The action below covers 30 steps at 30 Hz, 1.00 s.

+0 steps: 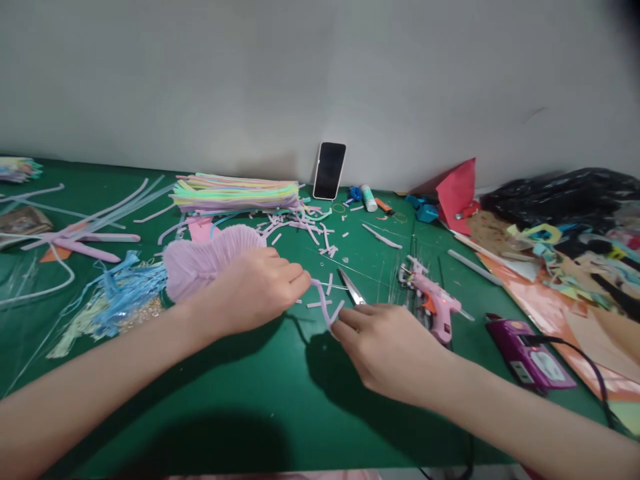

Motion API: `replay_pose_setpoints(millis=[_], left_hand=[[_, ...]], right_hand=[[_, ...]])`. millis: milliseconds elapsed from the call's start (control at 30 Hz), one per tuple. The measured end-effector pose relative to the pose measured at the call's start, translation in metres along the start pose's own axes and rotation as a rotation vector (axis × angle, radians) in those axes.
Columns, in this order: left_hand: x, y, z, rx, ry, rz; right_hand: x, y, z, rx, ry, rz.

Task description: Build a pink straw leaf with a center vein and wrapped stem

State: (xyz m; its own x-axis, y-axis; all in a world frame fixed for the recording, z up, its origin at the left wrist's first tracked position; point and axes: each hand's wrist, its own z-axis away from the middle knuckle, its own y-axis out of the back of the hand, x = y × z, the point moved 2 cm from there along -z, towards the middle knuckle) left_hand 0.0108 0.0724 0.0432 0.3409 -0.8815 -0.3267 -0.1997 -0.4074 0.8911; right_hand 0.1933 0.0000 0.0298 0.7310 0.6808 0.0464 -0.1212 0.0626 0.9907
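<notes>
A short lilac pipe cleaner (323,303) stretches, bent, between my two hands above the green table. My left hand (265,283) is closed, its fingertips pinching the upper end. The lower end sits in the closed fingers of my right hand (390,343). Metal scissors blades (353,288) stick out past the right hand's knuckles; the handles are hidden, so I cannot tell whether that hand holds them. Behind my left hand lies a fluffy lilac shape (213,257) made of pipe cleaner rows. Cut lilac pieces (320,305) lie near the fingers.
A pastel pipe cleaner bundle (235,193) lies at the back, near a phone (330,170) leaning on the wall. Rightward are a pink glue gun (433,300), a purple corded device (530,353) and a black plastic bag (565,197). Blue tassels (120,293) lie left.
</notes>
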Motion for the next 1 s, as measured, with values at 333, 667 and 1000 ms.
replay_pose_setpoints(millis=[333,667,1000], left_hand=[[0.017,-0.025,0.000,-0.063,-0.173,-0.043],[-0.004,0.006,0.010,-0.048,0.104,0.308],[-0.007,0.005,0.004,-0.191,0.304,0.564]], right_hand=[[0.029,0.049,-0.009,0.092,-0.132,0.138],[0.054,0.009,0.005,0.097,-0.134,-0.065],[0.005,0.001,0.023,0.922,-0.379,-0.014]])
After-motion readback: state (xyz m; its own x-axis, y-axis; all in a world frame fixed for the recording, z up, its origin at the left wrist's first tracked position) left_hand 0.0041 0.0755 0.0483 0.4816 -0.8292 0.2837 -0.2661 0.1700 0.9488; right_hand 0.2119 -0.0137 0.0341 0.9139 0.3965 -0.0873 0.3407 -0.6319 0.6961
